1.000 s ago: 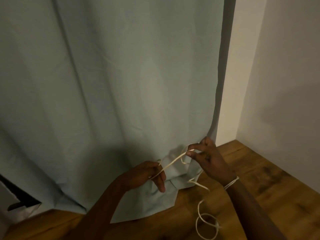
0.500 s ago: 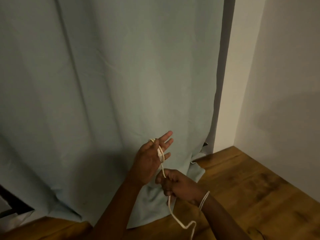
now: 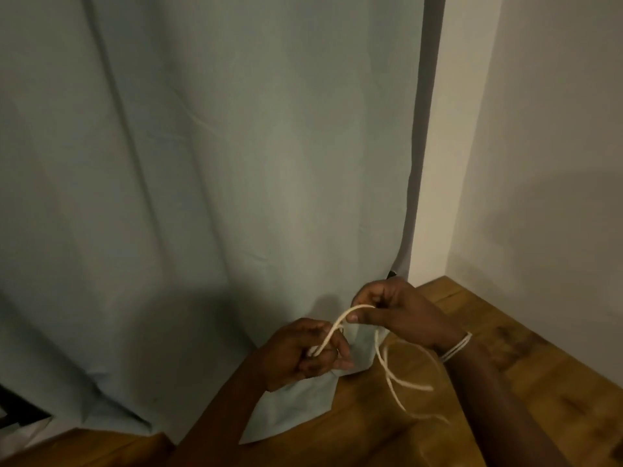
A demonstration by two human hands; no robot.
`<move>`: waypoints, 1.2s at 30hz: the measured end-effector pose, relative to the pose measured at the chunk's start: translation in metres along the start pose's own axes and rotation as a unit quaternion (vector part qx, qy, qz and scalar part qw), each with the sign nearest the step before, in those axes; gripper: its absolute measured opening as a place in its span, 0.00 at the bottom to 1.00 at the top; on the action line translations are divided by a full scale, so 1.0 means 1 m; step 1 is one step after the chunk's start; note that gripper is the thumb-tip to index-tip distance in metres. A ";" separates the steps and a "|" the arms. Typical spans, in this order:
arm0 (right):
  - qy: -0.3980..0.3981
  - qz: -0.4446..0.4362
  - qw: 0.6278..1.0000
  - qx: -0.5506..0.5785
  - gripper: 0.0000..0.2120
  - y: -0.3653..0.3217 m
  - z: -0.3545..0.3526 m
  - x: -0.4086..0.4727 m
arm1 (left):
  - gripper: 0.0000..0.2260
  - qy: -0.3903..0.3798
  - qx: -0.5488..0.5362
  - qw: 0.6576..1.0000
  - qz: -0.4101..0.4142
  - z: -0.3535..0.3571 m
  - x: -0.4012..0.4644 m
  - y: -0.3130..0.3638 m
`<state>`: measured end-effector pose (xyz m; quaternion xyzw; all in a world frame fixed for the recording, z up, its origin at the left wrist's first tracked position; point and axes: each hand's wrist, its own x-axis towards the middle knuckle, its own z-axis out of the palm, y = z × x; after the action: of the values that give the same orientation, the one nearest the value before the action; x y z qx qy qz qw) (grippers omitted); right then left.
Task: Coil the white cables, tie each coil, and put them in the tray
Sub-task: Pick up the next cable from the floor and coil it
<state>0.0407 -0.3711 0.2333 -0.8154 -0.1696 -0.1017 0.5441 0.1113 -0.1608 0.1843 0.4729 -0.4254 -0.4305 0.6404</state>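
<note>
A thin white cable (image 3: 337,326) runs between my two hands in front of a pale curtain. My left hand (image 3: 300,352) grips one part of it, with a few turns of cable around its curled fingers. My right hand (image 3: 394,313) is higher and to the right and pinches the cable between thumb and fingers. From the right hand the loose cable (image 3: 391,382) hangs down in blurred loops above the wooden floor. A white band (image 3: 455,347) circles my right wrist. No tray is in view.
A pale blue-grey curtain (image 3: 209,183) fills the left and middle and pools on the wooden floor (image 3: 499,348). White walls (image 3: 546,163) form a corner at the right. A dark object (image 3: 17,416) shows at the lower left edge.
My right hand has risen from below the left hand to up and right of it, drawing the cable out. The left hand's fingers, spread before, are now curled on the cable.
</note>
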 end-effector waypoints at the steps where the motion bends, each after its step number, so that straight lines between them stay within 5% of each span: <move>1: 0.029 -0.002 0.998 0.050 0.06 0.003 0.007 0.001 | 0.14 -0.029 -0.084 0.996 0.029 0.004 0.003 0.004; 3: 0.060 0.032 0.988 0.138 0.13 0.010 0.024 0.001 | 0.14 -0.065 -0.219 0.969 0.089 0.009 0.007 0.013; 6: 0.025 0.135 0.977 0.166 0.19 0.016 0.046 -0.008 | 0.17 0.029 -0.304 0.943 0.136 0.009 0.011 0.024; 12: 0.050 0.086 0.984 -0.145 0.28 0.023 0.073 -0.013 | 0.17 0.107 -0.335 0.904 0.242 0.002 0.019 0.041; 14: 0.008 0.097 0.975 -0.199 0.21 0.033 0.079 -0.014 | 0.17 0.171 -0.232 0.932 0.220 -0.002 0.022 0.046; 16: -0.072 0.100 0.946 -0.298 0.13 0.033 0.081 -0.016 | 0.18 0.279 0.002 0.941 0.191 -0.011 0.028 0.034; 19: -0.131 0.108 0.855 -0.491 0.18 0.018 0.072 -0.017 | 0.23 0.341 0.434 0.821 0.146 -0.026 0.023 -0.007; 20: -0.104 0.094 0.843 -0.519 0.16 0.012 0.064 -0.016 | 0.25 0.323 0.518 0.782 0.122 -0.032 0.017 -0.016; 21: -0.068 0.062 0.845 -0.526 0.12 0.007 0.055 -0.013 | 0.24 0.307 0.535 0.783 0.080 -0.035 0.011 -0.018; 24: 0.039 -0.024 0.924 -0.379 0.06 0.002 0.024 0.000 | 0.14 0.279 0.388 0.877 -0.047 -0.027 0.002 -0.007; 26: 0.073 -0.060 0.964 -0.247 0.05 0.014 0.010 0.008 | 0.15 0.171 0.154 0.973 -0.032 -0.011 -0.002 0.008; 27: 0.087 -0.055 0.976 -0.192 0.06 0.017 0.009 0.010 | 0.15 0.126 0.004 0.992 0.007 -0.005 -0.004 0.013; 29: 0.094 -0.007 0.990 -0.101 0.08 0.026 0.022 0.011 | 0.15 0.070 -0.208 0.974 0.061 0.000 -0.002 0.024; 31: 0.082 0.031 0.995 -0.044 0.08 0.039 0.044 0.008 | 0.16 0.071 -0.298 0.944 0.121 0.004 0.006 0.032; 34: -0.006 0.139 0.987 0.083 0.13 0.047 0.077 -0.001 | 0.17 0.204 -0.266 0.920 0.203 0.016 0.019 0.048; 36: -0.072 0.227 0.943 0.231 0.19 0.047 0.089 -0.010 | 0.18 0.255 -0.194 0.924 0.210 0.015 0.026 0.055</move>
<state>0.0484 -0.3068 0.1552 -0.6895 -0.0373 0.1258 0.7123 0.1116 -0.1789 0.2441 0.3331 -0.2454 -0.2251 0.8822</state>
